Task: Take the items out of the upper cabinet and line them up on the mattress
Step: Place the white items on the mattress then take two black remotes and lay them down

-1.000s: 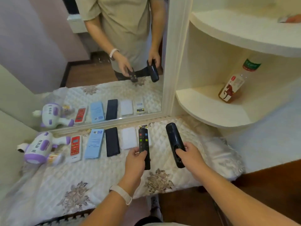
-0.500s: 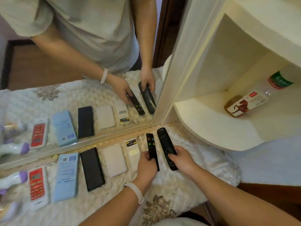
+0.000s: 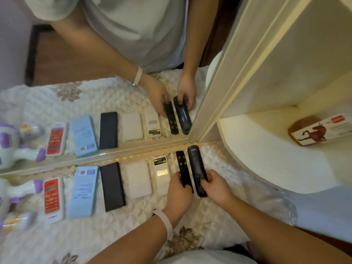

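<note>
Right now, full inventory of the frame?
toy: 1, white and purple, far left, blurred
red-faced remote: 1, white casing, beside toy
box: 1, light blue, third in row
slab: 1, black, right of box
pack: 1, white, right of slab
labelled unit: 1, white, black-gold label, next right
slim remote: 1, black, coloured buttons, next right
large remote: 1, black, row's right end
shelf: 1, cream, right
bottle: 1, amber contents, on shelf
mirror: 1, pale frame, behind row
mattress: 1, white quilted, under row
left hand: 1, grips slim remote
right hand: 1, grips large remote
</note>
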`<action>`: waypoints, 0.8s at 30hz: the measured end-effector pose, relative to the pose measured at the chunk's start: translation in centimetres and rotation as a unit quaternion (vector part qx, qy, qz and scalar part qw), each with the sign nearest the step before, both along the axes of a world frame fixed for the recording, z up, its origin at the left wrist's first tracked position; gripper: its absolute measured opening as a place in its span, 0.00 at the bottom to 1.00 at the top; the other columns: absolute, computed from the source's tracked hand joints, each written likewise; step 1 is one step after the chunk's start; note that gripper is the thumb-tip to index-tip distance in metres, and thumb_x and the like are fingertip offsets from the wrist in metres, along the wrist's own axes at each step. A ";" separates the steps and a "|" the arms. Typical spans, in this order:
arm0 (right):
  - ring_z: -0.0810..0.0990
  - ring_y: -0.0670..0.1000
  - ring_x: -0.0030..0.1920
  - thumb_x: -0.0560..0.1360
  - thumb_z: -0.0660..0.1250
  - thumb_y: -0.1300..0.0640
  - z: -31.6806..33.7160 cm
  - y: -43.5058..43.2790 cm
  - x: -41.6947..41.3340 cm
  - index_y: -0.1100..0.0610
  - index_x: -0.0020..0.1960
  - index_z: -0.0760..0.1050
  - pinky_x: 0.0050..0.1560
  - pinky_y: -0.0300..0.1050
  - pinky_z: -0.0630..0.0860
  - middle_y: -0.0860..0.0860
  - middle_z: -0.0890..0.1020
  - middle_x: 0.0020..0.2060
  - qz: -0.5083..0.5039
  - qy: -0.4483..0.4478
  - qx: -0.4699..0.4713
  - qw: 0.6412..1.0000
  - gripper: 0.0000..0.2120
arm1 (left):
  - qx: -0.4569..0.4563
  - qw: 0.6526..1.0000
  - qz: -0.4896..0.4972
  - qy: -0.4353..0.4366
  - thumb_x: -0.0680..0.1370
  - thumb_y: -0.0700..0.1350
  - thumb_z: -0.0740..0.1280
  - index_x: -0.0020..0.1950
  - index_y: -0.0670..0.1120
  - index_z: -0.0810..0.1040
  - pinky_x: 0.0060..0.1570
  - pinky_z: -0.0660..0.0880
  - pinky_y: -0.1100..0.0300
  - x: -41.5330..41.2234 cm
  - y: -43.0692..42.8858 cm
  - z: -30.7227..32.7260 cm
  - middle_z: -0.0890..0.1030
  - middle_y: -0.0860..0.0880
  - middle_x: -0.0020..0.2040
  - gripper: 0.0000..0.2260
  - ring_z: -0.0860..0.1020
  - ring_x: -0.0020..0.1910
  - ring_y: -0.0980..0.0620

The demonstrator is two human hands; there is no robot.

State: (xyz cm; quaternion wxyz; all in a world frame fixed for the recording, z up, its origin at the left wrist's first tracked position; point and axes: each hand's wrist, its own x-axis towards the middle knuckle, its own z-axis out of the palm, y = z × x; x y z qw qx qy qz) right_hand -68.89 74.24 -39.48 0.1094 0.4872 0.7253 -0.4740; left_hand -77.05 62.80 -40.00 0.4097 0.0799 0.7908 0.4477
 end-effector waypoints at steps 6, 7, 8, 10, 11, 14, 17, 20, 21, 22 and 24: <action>0.78 0.50 0.50 0.78 0.64 0.54 0.5 1.8 1.7 0.55 0.67 0.71 0.48 0.44 0.76 0.51 0.79 0.53 0.081 -0.025 0.034 0.996 0.18 | -0.038 0.994 -0.031 0.100 0.73 0.39 0.63 0.55 0.47 0.76 0.46 0.76 0.61 1.6 -0.9 1.6 0.78 0.48 0.50 0.13 0.78 0.47 0.52; 0.78 0.51 0.52 0.78 0.64 0.53 0.6 2.1 2.0 0.55 0.68 0.71 0.52 0.46 0.76 0.52 0.78 0.56 0.092 -0.023 0.036 0.995 0.20 | -0.056 0.991 -0.042 0.117 0.74 0.41 0.63 0.61 0.47 0.75 0.52 0.74 0.60 1.9 -1.1 1.9 0.76 0.49 0.55 0.15 0.76 0.52 0.52; 0.77 0.51 0.54 0.78 0.64 0.52 0.7 2.4 2.2 0.54 0.69 0.71 0.55 0.47 0.76 0.52 0.78 0.58 0.107 -0.017 0.039 0.993 0.20 | -0.070 0.986 -0.054 0.138 0.75 0.42 0.63 0.65 0.48 0.73 0.56 0.72 0.60 2.2 -1.2 2.2 0.75 0.50 0.58 0.17 0.74 0.56 0.53; 0.77 0.50 0.56 0.78 0.62 0.50 1.1 2.7 2.6 0.53 0.68 0.71 0.56 0.48 0.76 0.51 0.77 0.61 0.144 -0.002 0.052 0.988 0.19 | -0.086 0.976 -0.070 0.187 0.77 0.44 0.63 0.66 0.48 0.73 0.57 0.70 0.62 2.6 -1.5 3.0 0.74 0.51 0.60 0.17 0.73 0.59 0.53; 0.77 0.51 0.57 0.79 0.61 0.49 1.4 2.9 2.7 0.52 0.68 0.71 0.56 0.48 0.76 0.51 0.77 0.62 0.166 0.008 0.064 0.984 0.19 | -0.093 0.970 -0.073 0.212 0.77 0.45 0.62 0.66 0.49 0.73 0.57 0.70 0.62 3.0 -1.6 3.6 0.74 0.51 0.60 0.17 0.73 0.59 0.53; 0.76 0.52 0.60 0.79 0.60 0.46 2.6 3.1 2.5 0.53 0.69 0.71 0.58 0.49 0.75 0.50 0.75 0.64 0.241 0.037 0.117 0.963 0.20 | -0.138 0.941 -0.097 0.293 0.79 0.48 0.61 0.68 0.48 0.73 0.58 0.69 0.61 3.9 -2.8 5.0 0.75 0.50 0.63 0.18 0.73 0.61 0.51; 0.74 0.51 0.60 0.79 0.60 0.45 3.7 2.5 1.9 0.53 0.67 0.72 0.56 0.47 0.74 0.49 0.75 0.61 0.335 0.103 0.167 0.922 0.20 | -0.199 0.907 -0.086 0.361 0.77 0.49 0.63 0.67 0.47 0.75 0.59 0.72 0.56 4.7 -4.8 6.0 0.77 0.48 0.65 0.19 0.76 0.62 0.48; 0.71 0.50 0.66 0.79 0.59 0.43 4.7 1.5 1.3 0.53 0.70 0.71 0.62 0.46 0.71 0.48 0.73 0.66 0.434 0.143 0.222 0.861 0.23 | -0.235 0.881 -0.067 0.404 0.74 0.51 0.65 0.62 0.47 0.79 0.53 0.77 0.51 6.0 -6.8 7.0 0.80 0.45 0.60 0.18 0.80 0.57 0.45; 0.69 0.50 0.67 0.79 0.58 0.43 5.1 1.0 1.1 0.52 0.71 0.70 0.64 0.46 0.70 0.48 0.72 0.68 0.459 0.150 0.237 0.843 0.23 | -0.241 0.877 -0.061 0.411 0.74 0.52 0.65 0.62 0.47 0.78 0.53 0.77 0.51 6.5 -7.5 7.4 0.80 0.45 0.60 0.18 0.79 0.57 0.45; 0.69 0.50 0.68 0.79 0.58 0.42 5.6 0.3 0.8 0.51 0.71 0.70 0.64 0.46 0.69 0.47 0.72 0.68 0.481 0.162 0.253 0.824 0.23 | -0.245 0.871 -0.053 0.423 0.74 0.52 0.65 0.62 0.48 0.78 0.53 0.77 0.50 7.1 -8.2 7.8 0.80 0.45 0.61 0.18 0.79 0.57 0.44; 0.70 0.51 0.68 0.78 0.58 0.42 6.6 -1.0 0.1 0.51 0.70 0.71 0.64 0.48 0.69 0.49 0.73 0.68 0.519 0.188 0.277 0.786 0.24 | -0.253 0.860 -0.031 0.443 0.75 0.52 0.65 0.62 0.48 0.77 0.54 0.77 0.50 8.3 -9.6 8.6 0.79 0.45 0.61 0.18 0.78 0.58 0.44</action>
